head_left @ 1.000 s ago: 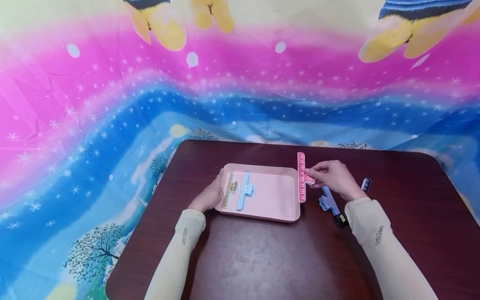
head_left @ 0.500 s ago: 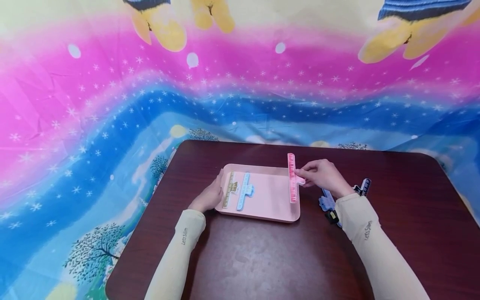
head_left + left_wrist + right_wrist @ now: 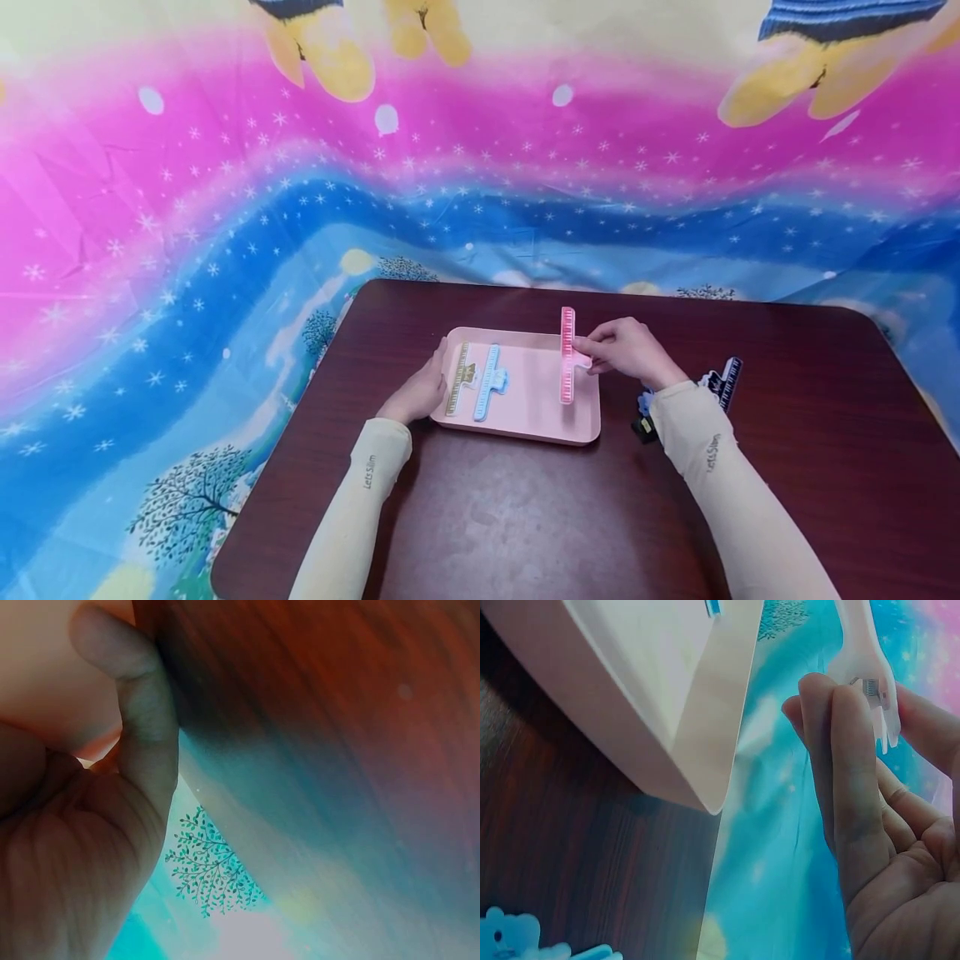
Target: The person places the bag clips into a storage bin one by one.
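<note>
My right hand [image 3: 633, 353] pinched the pink clip [image 3: 567, 367] above the tray [image 3: 536, 408] at three o'clock; my left hand [image 3: 417, 388] lay straight-fingered against it at nine; a slack pinch might have dropped the clip askew

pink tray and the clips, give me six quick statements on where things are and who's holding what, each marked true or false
1. The left hand is at the left side of the pink tray. True.
2. The pink clip lies flat on the bottom of the tray. False: it is held up by the right hand.
3. A gold clip and a light blue clip lie in the tray. True.
4. The gold clip is to the right of the light blue clip. False: it is to the left.
5. A black clip lies on the table, outside the tray. True.
6. The left hand pinches the gold clip. False: it holds no clip.
</note>
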Available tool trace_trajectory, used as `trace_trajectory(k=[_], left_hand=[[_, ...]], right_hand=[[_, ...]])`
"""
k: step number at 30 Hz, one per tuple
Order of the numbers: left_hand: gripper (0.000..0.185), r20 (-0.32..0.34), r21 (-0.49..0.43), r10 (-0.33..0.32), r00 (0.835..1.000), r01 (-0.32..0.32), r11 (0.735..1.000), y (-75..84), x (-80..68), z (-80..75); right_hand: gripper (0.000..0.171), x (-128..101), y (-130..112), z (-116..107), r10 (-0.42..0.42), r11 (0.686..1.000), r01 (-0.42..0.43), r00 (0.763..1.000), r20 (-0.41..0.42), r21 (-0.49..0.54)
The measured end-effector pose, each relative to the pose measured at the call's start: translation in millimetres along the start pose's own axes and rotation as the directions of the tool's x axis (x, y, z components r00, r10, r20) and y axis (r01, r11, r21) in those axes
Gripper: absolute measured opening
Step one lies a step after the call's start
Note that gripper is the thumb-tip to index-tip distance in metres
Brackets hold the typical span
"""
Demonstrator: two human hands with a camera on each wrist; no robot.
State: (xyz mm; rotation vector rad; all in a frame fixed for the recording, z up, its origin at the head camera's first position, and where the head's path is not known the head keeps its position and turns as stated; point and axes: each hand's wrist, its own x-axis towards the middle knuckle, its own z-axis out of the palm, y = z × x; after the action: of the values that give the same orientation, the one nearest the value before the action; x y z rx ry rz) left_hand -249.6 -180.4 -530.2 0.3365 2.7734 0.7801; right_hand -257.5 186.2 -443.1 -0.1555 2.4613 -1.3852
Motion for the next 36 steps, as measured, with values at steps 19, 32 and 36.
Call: trace_trajectory(k=[19, 32, 36], left_hand=[[0.068, 0.007, 0.018, -0.002, 1.0, 0.002, 1.0, 2.4, -1.2, -1.3], [0.069, -0.006, 0.026, 0.012, 1.0, -0.012, 1.0, 2.7, -2.1, -1.3], [0.07, -0.016, 0.032, 0.018, 1.0, -0.017, 0.999, 2.8, -2.5, -1.3]], right_hand=[[0.03, 18.2, -11.7, 24.9, 0.064, 0.997, -0.065, 0.996, 0.059, 0.03], [0.032, 31.1, -12.9, 42.1, 0.092, 0.996, -0.092, 0.993, 0.076, 0.007], [0.035, 33.5, -14.1, 48.1, 0.109, 0.994, -0.11, 0.99, 0.091, 0.012]])
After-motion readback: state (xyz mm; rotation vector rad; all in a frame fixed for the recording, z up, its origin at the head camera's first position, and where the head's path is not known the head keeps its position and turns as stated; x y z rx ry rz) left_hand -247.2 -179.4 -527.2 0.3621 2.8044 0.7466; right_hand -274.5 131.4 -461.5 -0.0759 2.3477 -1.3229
